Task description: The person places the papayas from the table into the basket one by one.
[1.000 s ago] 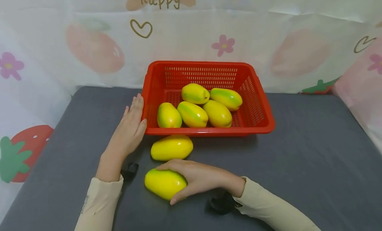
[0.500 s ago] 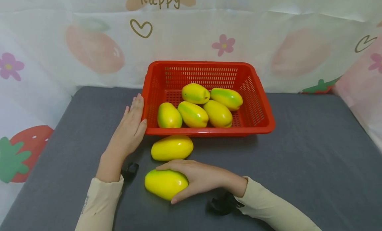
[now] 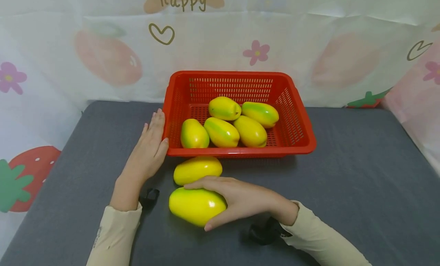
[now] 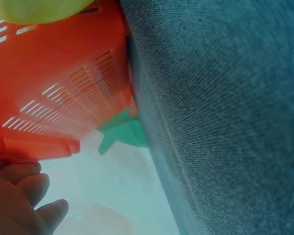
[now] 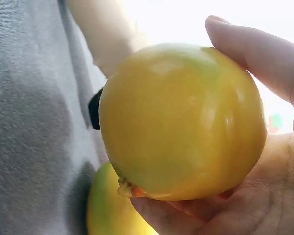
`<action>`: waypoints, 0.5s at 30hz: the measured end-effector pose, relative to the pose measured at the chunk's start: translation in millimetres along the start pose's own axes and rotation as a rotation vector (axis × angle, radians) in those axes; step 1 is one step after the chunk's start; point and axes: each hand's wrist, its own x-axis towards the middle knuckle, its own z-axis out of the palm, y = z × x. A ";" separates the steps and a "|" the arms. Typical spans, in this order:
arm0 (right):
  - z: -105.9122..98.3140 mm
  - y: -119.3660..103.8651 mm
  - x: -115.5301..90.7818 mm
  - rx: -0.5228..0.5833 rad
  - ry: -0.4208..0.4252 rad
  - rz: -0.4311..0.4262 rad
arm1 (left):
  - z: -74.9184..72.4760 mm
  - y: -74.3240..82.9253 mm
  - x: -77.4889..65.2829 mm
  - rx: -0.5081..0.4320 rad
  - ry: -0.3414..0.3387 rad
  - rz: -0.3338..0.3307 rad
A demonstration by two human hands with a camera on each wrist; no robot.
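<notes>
My right hand (image 3: 240, 199) grips a smooth yellow-green papaya (image 3: 196, 206), thumb on the near side and fingers over the far side. In the right wrist view this papaya (image 5: 181, 122) fills the middle, its stem end low, and it appears raised off the cloth. Just behind it, a second yellow papaya (image 3: 197, 170) lies by the front of a red plastic basket (image 3: 237, 152). Several more papayas (image 3: 221, 132) lie inside the basket. My left hand (image 3: 146, 149) rests with straight fingers along the basket's left side; its fingertips (image 4: 54, 213) show below the rim in the left wrist view.
A grey cloth (image 3: 361, 182) covers the table under everything. Behind the basket hangs a pale curtain (image 3: 213, 36) printed with fruit, flowers and hearts. A black wrist strap (image 3: 266, 231) shows under the right wrist, another (image 3: 149, 197) by the left.
My right hand has lifted the gripped papaya a little and shifted it slightly right and toward the basket. The left hand and the basket have stayed in place.
</notes>
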 end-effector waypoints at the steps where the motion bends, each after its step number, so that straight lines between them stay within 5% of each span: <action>1: -1.3 -0.9 -1.2 -0.007 0.007 0.000 | 0.2 -0.1 0.0 -0.001 0.001 0.000; 15: -21.5 -12.3 -18.3 -0.021 0.111 0.022 | 0.3 -0.4 0.2 0.006 -0.001 -0.002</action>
